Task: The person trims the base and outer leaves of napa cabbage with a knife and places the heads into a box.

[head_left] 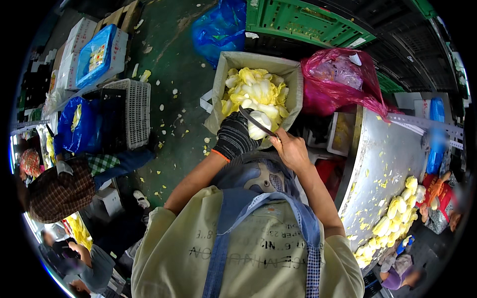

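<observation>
My left hand [236, 135], in a black and grey striped knit glove with an orange cuff, is closed around a Chinese cabbage [259, 125] with its white base turned up. Bare, my right hand [290, 148] grips a knife [258, 121] by its handle. The dark curved blade lies across the cabbage's white base, its tip near the gloved fingers. Directly beyond both hands stands a lined bin [294, 89] heaped with yellow and white cabbage leaves [256, 88]. Most of the cabbage's lower part is hidden by the glove.
A pink plastic bag [343, 74] sits right of the bin, a blue bag [218, 30] behind it. On the right, a metal table [377, 164] carries several cabbages [395, 218]. Green crates [308, 22] are stacked beyond. Leaf scraps litter the floor; co-workers are at both sides.
</observation>
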Available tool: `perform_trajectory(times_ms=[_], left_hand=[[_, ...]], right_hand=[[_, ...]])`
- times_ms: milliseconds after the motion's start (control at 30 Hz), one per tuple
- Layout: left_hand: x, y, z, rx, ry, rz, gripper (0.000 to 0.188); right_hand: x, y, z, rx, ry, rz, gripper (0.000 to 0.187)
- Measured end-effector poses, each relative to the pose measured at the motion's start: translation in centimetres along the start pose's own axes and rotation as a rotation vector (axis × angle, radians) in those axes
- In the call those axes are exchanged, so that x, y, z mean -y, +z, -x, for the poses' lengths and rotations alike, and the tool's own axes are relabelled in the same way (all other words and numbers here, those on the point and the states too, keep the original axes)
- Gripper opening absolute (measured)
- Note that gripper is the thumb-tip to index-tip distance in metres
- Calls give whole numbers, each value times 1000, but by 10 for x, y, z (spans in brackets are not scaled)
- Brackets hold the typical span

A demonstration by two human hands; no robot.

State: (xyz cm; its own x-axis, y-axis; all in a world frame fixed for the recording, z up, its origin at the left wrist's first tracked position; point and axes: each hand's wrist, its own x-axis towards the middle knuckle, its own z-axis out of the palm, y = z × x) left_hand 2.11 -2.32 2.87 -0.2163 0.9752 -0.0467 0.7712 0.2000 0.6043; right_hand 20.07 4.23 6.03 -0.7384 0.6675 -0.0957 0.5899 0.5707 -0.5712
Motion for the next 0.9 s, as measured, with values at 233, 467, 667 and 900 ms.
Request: perform_trajectory(times_ms=[233, 467, 667, 900], left_hand=[[16, 7, 8, 73, -204, -3, 57], [38, 10, 24, 54, -342, 273, 57], [21, -31, 4, -102, -397, 381, 68], [52, 21, 2, -7, -251, 621, 83]], right_hand=[[-22, 34, -20, 19, -92, -50, 27], [-70, 85, -35, 253, 29, 40, 33], [-107, 77, -16, 233, 338, -258, 47], [-20, 62, -54, 97, 251, -810, 49]])
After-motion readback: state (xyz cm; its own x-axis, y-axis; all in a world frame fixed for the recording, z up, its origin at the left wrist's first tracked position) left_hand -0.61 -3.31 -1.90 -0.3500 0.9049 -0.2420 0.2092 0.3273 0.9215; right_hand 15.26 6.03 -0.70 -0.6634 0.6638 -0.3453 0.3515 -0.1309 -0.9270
